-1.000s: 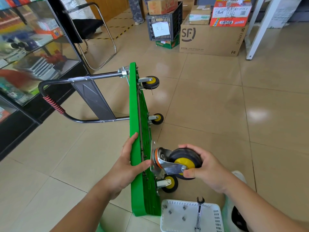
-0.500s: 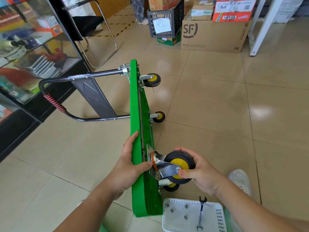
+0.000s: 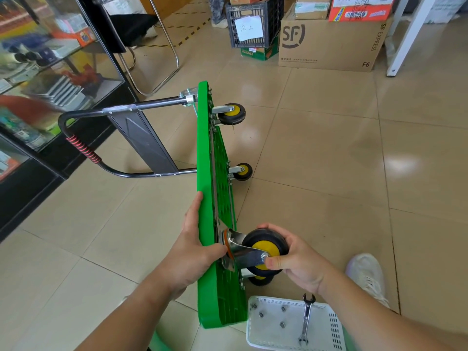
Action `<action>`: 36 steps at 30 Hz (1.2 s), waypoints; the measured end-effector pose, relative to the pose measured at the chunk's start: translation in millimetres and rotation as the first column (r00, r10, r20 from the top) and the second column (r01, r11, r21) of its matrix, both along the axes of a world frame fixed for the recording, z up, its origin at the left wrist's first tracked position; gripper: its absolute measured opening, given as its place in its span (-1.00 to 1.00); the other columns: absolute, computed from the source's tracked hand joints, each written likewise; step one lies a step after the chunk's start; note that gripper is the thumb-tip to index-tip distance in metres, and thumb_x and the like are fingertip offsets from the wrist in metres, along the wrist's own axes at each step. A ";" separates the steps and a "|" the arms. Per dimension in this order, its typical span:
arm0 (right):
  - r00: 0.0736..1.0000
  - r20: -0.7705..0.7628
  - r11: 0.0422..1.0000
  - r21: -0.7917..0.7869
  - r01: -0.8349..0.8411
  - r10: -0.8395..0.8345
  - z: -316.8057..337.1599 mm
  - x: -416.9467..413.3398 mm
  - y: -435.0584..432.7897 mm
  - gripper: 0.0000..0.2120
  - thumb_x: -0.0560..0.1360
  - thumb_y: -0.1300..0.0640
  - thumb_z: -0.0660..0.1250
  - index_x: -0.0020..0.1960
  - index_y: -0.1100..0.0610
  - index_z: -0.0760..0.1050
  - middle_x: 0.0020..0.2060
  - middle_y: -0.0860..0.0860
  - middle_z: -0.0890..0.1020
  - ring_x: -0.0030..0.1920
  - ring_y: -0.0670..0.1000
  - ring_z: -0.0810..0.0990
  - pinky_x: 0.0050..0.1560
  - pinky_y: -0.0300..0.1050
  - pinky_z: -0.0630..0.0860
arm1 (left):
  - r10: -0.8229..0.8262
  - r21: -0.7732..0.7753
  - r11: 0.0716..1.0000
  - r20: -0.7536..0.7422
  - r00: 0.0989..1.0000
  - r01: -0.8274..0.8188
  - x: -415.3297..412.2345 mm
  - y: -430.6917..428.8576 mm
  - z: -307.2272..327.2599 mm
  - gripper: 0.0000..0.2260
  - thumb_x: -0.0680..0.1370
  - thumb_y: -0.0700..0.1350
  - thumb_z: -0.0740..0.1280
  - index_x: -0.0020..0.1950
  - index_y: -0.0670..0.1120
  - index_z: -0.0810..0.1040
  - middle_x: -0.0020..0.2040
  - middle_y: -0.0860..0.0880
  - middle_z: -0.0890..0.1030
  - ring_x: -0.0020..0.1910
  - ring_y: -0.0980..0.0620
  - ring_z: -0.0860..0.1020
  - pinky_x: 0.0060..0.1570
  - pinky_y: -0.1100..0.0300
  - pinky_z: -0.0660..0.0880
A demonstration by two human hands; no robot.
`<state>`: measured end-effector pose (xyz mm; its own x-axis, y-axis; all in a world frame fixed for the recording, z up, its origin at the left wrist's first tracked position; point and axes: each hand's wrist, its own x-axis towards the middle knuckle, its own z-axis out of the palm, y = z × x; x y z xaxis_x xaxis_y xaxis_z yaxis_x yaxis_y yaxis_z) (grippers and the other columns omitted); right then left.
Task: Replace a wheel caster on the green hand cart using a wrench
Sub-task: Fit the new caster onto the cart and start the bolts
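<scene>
One green cart (image 3: 205, 160), four casters (image 3: 263, 245), one wrench (image 3: 307, 317), one basket (image 3: 274, 336), four nuts (image 3: 282, 325)

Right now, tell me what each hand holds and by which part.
The left hand grips the green cart by its deck's upper edge. The right hand holds the caster by its black wheel, thumb at the axle.

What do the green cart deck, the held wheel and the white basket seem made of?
Cart deck: likely moulded plastic, glossy even green, ribbed underside. Caster: matte black tyre, probably rubber; yellow hub, perhaps plastic; shiny metal bracket. Basket: white slotted plastic, apparently.
</scene>
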<state>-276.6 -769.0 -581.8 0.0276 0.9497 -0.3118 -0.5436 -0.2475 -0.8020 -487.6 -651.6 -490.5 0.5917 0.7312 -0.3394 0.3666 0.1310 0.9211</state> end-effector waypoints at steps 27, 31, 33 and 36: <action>0.997 -0.071 1.000 0.027 0.005 -0.003 -9.8 -12.2 5.4 -0.25 0.22 0.51 0.48 0.38 0.20 0.45 0.13 0.22 0.64 0.08 0.23 0.62 0.15 0.13 0.57 | -0.157 0.303 0.808 -0.715 0.681 0.505 19.5 20.0 41.6 -0.54 0.38 -0.04 0.50 0.19 0.15 0.39 0.04 0.08 0.28 -0.15 -0.02 0.53 -0.40 0.34 0.46; 0.997 -0.080 1.000 0.027 0.006 -0.004 -11.7 -13.6 6.1 -0.23 0.21 0.50 0.50 0.39 0.21 0.44 0.13 0.23 0.63 0.07 0.23 0.62 0.10 0.11 0.57 | -0.187 0.270 0.807 -0.726 0.662 0.525 17.1 22.0 46.5 -0.37 0.31 0.06 0.58 0.28 0.22 0.35 0.10 0.07 0.29 -0.06 0.00 0.54 -0.23 0.24 0.61; 0.996 -0.086 1.000 0.027 0.010 -0.008 -11.6 -14.5 5.7 -0.23 0.20 0.50 0.50 0.39 0.21 0.44 0.12 0.22 0.64 0.06 0.22 0.62 0.08 0.08 0.57 | -0.192 0.252 0.794 -0.760 0.621 0.553 18.0 21.4 48.5 -0.27 0.27 0.12 0.60 0.34 0.25 0.29 0.13 0.04 0.28 -0.09 0.00 0.55 -0.23 0.21 0.60; 0.996 -0.086 1.000 0.019 0.024 -0.022 -10.8 -15.6 5.0 -0.24 0.20 0.51 0.48 0.37 0.20 0.46 0.10 0.20 0.65 0.05 0.21 0.63 0.09 0.06 0.58 | -0.192 0.222 0.767 -0.815 0.546 0.602 19.8 18.5 49.8 -0.18 0.25 0.14 0.59 0.38 0.26 0.20 0.16 -0.01 0.25 -0.22 -0.03 0.57 -0.37 0.24 0.47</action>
